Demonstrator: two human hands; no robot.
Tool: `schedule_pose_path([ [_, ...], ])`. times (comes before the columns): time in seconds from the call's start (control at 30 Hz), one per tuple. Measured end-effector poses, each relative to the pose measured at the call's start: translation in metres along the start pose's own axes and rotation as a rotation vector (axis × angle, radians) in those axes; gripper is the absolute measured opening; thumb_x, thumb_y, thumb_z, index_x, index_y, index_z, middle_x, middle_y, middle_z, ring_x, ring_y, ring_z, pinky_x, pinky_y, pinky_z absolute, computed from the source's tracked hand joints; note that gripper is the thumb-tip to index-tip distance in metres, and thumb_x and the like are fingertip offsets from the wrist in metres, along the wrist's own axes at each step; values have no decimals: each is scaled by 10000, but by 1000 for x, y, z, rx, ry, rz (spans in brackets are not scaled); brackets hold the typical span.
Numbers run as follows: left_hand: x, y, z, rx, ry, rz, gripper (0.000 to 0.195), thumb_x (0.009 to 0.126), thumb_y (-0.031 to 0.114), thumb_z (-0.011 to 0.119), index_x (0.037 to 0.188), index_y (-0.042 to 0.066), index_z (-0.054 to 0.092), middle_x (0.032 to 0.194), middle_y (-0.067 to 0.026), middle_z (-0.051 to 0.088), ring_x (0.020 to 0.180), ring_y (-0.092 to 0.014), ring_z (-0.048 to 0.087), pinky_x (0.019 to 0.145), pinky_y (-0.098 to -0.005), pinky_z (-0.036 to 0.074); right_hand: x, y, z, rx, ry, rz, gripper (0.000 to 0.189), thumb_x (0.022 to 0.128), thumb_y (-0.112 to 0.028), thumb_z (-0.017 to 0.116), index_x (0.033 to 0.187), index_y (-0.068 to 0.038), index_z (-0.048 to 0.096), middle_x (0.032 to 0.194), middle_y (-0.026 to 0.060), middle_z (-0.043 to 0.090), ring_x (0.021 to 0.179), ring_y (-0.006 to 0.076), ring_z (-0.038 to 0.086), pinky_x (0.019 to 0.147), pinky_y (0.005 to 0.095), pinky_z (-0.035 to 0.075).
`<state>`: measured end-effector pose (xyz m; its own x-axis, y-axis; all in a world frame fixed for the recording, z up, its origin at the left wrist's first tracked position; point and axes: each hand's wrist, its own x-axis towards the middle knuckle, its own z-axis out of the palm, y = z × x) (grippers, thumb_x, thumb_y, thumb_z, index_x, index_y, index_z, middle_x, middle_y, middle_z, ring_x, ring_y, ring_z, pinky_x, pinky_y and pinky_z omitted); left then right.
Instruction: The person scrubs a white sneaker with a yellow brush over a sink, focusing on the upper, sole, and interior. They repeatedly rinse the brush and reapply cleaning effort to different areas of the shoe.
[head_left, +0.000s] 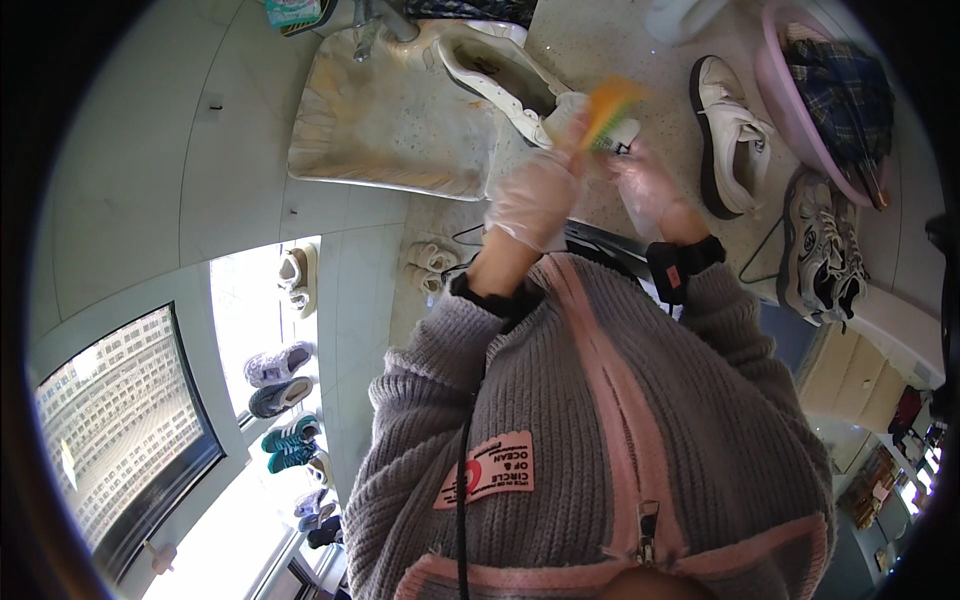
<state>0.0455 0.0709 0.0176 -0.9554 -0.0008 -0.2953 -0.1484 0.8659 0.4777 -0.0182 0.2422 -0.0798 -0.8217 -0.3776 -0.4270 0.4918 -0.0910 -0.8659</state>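
Observation:
My left hand (532, 196), in a clear plastic glove, is closed on a blurred brush (611, 109) with orange and green parts. My right hand (646, 180), gloved likewise, grips the end of a white piece with black print (622, 137), apparently the shoe's tongue; blur hides the exact hold. Beside the left hand, a white lace-less sneaker (502, 79) lies across the sink's right side, its opening showing. A second white sneaker (731, 142), with laces and a dark sole, rests on the speckled counter (592, 37) to the right.
The stained sink (390, 112) and its metal faucet (371, 30) are at upper left. A pink basin (776, 97) holds plaid cloth at right, near gray sneakers (817, 247). More shoes (289, 442) line the windowsill. Small pale shoes (431, 266) sit left of my left forearm.

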Motion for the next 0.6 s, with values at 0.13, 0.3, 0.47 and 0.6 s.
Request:
schedule_pose_path([
  [0.13,4,-4,-4,46,163,-36,582,995,347,436,1526,372,199,872,-193,682,779,-381,674,706,-495,539,-2,5,0,98,-30,-34,474,846,-79,659,1282,18,498,1118,107,631,974,183,632,807,317,529],
  [0.3,5,-1,6,44,53,180,560,988,352,454,1513,370,260,899,-188,685,797,-393,667,746,-484,537,13,13,-11,53,-58,-47,500,831,-95,656,1284,31,485,1119,95,621,982,159,615,829,295,515],
  [0.47,14,1,5,-42,248,94,536,986,353,454,1501,355,303,900,-210,681,784,-396,665,734,-490,534,14,13,-12,62,-158,-101,486,834,-46,609,1288,50,466,1068,87,617,961,171,615,797,293,521],
  [0.6,14,6,-2,-20,19,78,520,991,356,441,1496,335,320,924,-211,682,816,-400,663,746,-496,527,9,-2,-8,-97,4,73,477,820,-29,627,1266,47,475,1059,92,623,925,182,627,803,316,525],
])
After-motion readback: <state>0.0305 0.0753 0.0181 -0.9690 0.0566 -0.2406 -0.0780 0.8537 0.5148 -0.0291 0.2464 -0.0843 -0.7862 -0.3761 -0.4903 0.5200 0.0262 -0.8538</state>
